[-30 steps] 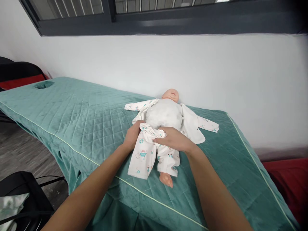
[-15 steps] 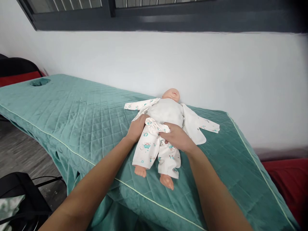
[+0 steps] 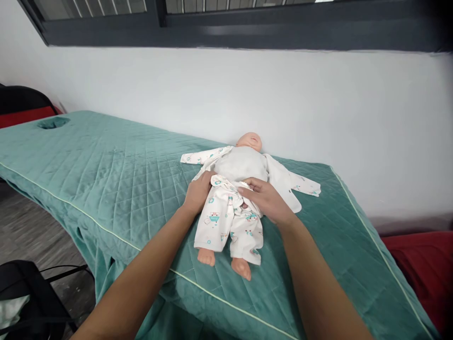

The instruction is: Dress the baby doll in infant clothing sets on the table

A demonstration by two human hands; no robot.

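On green bed [image 3: 116, 184]: one doll [image 3: 244, 163], two bare feet [image 3: 241, 268]; left hand [image 3: 198, 192], right hand [image 3: 268, 199] gripping one trouser waistband [image 3: 222, 182].

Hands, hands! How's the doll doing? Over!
Left hand, right hand on printed trousers, at waist. Doll on its back, feet poking out. Open top beside right hand, probably not blocking.

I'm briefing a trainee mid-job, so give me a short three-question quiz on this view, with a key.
1. True or false: both of the doll's feet show below the printed pants.
2. The massage-table cover is: A) plain red; B) quilted green; C) striped white.
3. Fill in: the left hand is at the pants' ____.

Key: 1. True. 2. B. 3. Waistband.
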